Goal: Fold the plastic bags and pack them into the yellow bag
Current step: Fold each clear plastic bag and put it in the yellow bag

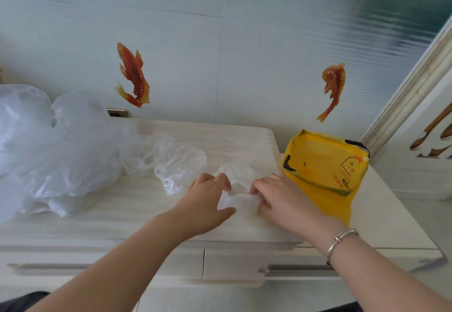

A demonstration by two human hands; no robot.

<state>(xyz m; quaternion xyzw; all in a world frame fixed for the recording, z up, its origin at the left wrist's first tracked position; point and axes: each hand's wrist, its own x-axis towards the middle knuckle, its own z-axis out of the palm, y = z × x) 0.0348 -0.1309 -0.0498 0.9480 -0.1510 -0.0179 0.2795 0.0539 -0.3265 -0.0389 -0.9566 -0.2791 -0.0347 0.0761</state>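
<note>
Between left hand (208,196) and right hand (276,196) on pale wooden table (122,213), both pinching small crumpled clear plastic bag (241,204): light, limp, slippery, best gripped at edges.

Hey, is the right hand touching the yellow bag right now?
Cannot tell. In the head view the right hand presses the small clear plastic bag and overlaps the yellow bag's lower left edge, but neither contact nor a gap shows plainly.
</note>
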